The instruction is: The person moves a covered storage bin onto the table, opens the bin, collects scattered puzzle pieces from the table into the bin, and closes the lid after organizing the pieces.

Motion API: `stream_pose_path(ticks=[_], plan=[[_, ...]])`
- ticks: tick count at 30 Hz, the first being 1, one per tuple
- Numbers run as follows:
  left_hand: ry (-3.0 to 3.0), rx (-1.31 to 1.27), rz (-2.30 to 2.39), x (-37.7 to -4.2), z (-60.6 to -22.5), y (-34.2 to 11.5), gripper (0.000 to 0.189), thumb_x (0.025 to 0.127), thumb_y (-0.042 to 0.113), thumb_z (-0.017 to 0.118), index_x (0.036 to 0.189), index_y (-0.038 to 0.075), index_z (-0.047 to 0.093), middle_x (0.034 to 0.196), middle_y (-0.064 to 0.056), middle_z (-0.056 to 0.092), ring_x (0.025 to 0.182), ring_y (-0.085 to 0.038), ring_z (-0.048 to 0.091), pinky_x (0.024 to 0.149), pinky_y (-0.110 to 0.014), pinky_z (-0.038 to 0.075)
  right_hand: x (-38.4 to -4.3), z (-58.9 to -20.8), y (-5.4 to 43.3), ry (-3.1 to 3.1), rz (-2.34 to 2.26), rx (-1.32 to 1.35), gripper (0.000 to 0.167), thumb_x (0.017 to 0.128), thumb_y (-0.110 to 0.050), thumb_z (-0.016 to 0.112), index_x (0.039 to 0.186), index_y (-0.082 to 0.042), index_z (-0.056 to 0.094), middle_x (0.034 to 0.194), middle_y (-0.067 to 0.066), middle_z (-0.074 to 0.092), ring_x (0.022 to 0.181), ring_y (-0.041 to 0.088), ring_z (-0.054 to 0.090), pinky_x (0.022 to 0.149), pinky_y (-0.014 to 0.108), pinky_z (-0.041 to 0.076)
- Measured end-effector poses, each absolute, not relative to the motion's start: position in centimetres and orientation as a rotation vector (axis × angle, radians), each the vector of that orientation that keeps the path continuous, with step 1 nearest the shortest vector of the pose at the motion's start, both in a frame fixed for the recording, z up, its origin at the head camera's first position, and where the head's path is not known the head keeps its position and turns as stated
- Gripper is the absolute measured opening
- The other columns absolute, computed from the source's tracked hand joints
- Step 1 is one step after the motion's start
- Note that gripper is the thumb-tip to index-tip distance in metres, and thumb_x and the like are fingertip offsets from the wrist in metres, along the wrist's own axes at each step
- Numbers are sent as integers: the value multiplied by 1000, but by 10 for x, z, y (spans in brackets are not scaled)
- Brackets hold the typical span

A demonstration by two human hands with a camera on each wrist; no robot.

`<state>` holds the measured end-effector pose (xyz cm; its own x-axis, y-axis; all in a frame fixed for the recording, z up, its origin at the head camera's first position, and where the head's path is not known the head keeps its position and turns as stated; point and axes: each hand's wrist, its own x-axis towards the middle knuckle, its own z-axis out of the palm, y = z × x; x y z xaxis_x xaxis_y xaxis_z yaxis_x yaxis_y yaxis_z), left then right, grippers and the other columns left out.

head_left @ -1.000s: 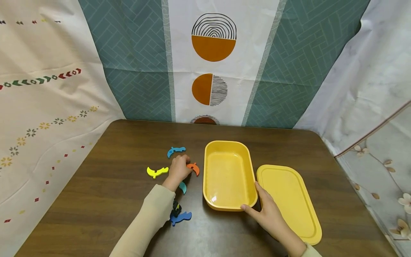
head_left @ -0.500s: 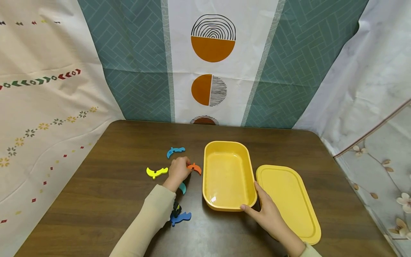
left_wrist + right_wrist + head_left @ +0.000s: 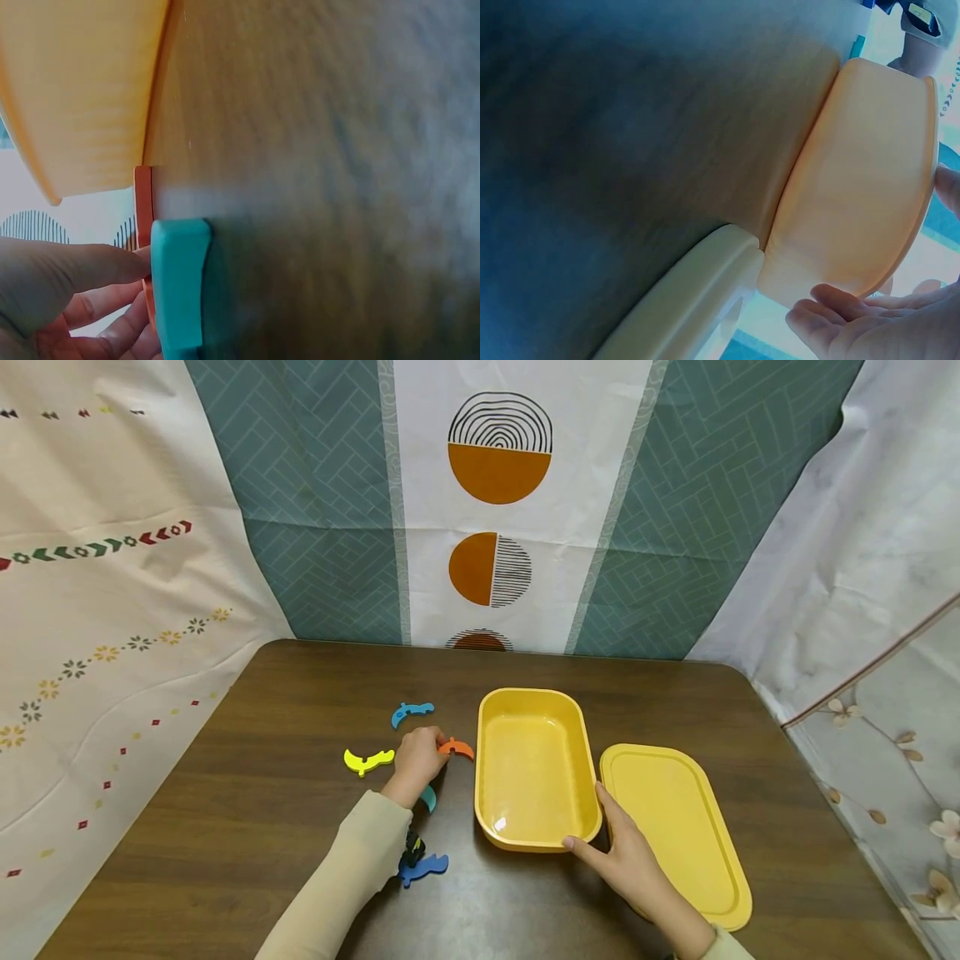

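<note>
My left hand [image 3: 420, 758] pinches the end of a flat orange curved, knife-shaped piece [image 3: 459, 747] just left of the yellow box [image 3: 487, 810]. In the left wrist view the orange piece [image 3: 143, 202] stretches from the fingertips to the foot of the box wall. A teal piece [image 3: 429, 797] lies close under that hand, partly hidden by it. My right hand [image 3: 633, 860] rests spread around the near right corner of the box, thumb at the front rim and fingers along the right side. In the right wrist view its fingers [image 3: 840, 307] lie fairly straight beside the box wall [image 3: 847, 180].
A yellow lid [image 3: 675, 827] lies on the brown table right of the box. More curved pieces lie to the left: a blue one [image 3: 411, 712] farther back, a yellow one [image 3: 367, 762] and a darker blue one [image 3: 427, 867] beside the left sleeve [image 3: 352, 860].
The orange piece has turned and shifted slightly right, its free end now beside the box. My left hand has barely moved; the right hand and box stay in place.
</note>
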<state>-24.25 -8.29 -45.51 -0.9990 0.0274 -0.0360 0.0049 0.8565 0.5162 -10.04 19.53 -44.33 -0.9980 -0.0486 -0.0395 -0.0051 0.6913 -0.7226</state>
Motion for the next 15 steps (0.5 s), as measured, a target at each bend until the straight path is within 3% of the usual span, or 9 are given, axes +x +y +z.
stream_pose_path(ticks=[15], plan=[[2985,-1,810,-238,-456,-81,16,82,11,72,94,2,66,90,-12,64,78,-25,60,64,-37,53,-100,-443,196,2836,-1225,-58,97,81,-45,71,149,1,20,153,22,25,139,42,26,107,59,29]])
